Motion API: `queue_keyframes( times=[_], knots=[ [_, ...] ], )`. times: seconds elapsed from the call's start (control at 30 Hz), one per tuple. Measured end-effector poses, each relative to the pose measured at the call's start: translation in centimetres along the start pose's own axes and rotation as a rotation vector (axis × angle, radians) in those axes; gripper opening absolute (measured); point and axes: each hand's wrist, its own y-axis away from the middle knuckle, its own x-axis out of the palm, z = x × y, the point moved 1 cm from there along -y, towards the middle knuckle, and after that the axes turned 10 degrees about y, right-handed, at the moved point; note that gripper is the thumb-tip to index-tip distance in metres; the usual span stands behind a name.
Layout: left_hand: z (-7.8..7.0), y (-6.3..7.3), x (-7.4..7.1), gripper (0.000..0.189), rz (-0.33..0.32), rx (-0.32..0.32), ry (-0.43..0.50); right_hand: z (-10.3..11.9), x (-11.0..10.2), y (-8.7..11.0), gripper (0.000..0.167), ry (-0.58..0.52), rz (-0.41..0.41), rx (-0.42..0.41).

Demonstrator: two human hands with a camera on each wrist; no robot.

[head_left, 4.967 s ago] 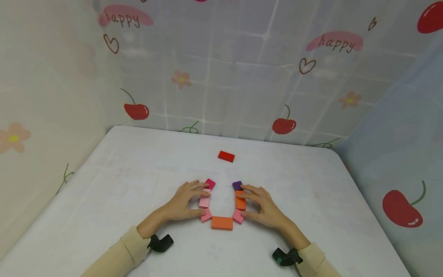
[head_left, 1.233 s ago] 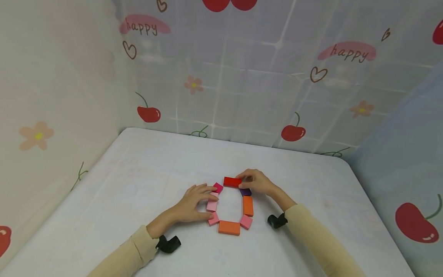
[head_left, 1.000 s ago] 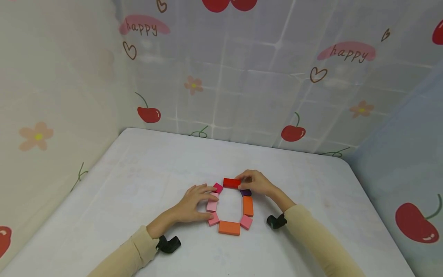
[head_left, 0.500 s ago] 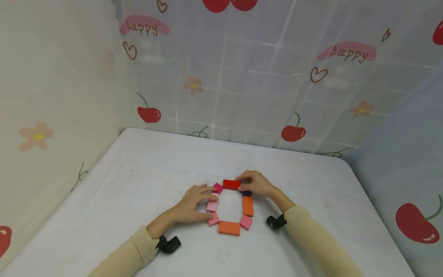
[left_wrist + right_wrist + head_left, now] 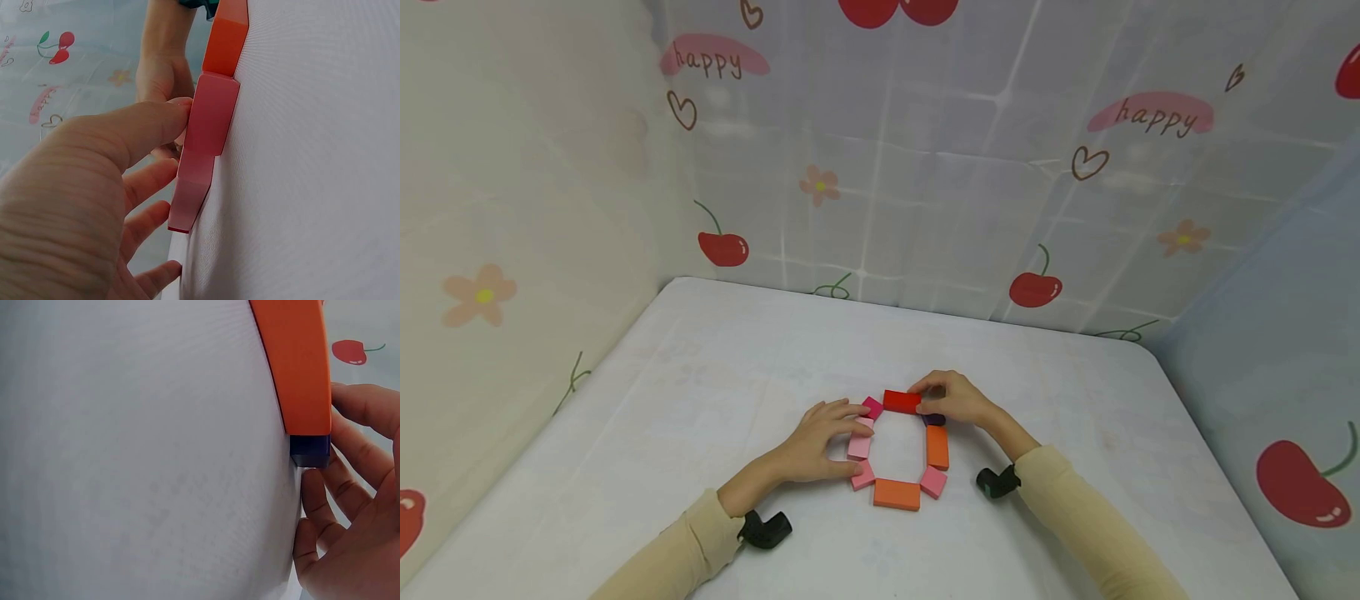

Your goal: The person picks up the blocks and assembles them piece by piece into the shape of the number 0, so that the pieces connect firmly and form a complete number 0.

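Note:
Several coloured wooden blocks form a ring on the table. My right hand [image 5: 957, 396] pinches the right end of the red block [image 5: 901, 402] at the far side, above the purple block [image 5: 934, 420], which it partly covers. My left hand [image 5: 811, 443] rests with fingers spread along the left side. Its thumb touches the lower pink block [image 5: 864, 475]; its fingers lie over the light pink block [image 5: 859, 446] and at the magenta block [image 5: 873, 407]. An orange block [image 5: 937, 447] and a pink block [image 5: 934, 482] make the right side; another orange block [image 5: 897, 494] lies nearest me.
The white-covered table [image 5: 760, 333] meets a patterned curtain [image 5: 925, 208] behind it, with more curtain on both sides. Black wrist devices sit on the left wrist [image 5: 765, 530] and right wrist [image 5: 998, 482].
The right hand has left the ring's right side, and the red block has come from farther back to the ring's far end, lately sliding slightly nearer. The left hand stays at its blocks.

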Motion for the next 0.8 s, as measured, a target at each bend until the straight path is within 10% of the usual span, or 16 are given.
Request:
queue_keyframes(
  times=[0.8],
  knots=[
    [-0.07, -0.04, -0.03, 0.044, -0.004, 0.006, -0.006, -0.18, 0.03, -0.02, 0.027, 0.002, 0.004, -0.001]
  ],
)
